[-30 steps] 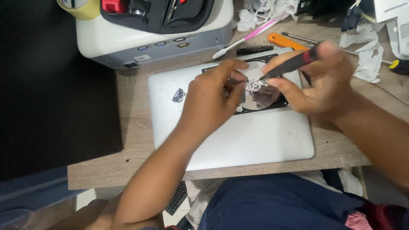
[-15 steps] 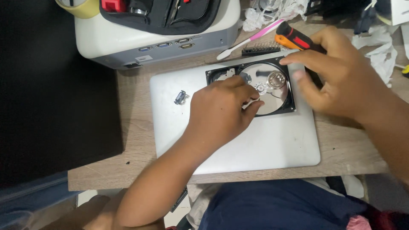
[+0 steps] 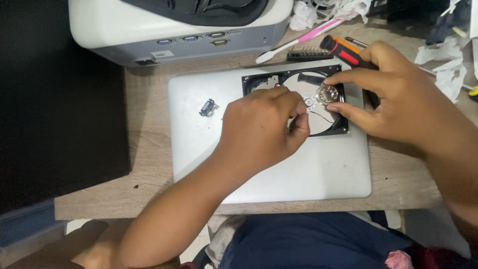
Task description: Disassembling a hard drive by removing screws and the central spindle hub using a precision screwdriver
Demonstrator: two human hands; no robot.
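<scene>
Upper right of frame: opened hard drive (image 3: 326,127) teardown, platter clamp stage.
Left hand (image 3: 261,129) pinches something tiny, right hand (image 3: 393,99) pinches the hub clamp (image 3: 328,93), screwdriver (image 3: 348,54) tucked in palm; lifting probably needs a level pull.

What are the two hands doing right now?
Left hand: fingers pinched closed over the opened black hard drive; what they grip cannot be told.
Right hand: holds the red-and-black-handled screwdriver, fingertips at the round silver hub.

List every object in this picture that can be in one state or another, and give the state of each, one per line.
Hard drive: cover off, shiny platter exposed, lying on the laptop.
Laptop: lid closed, flat on the desk.
Screwdriver: gripped in the right hand, whose fingertips pinch the platter hub.
Left hand: fingers curled over the drive.
Toothbrush: lying loose on the desk.
</scene>
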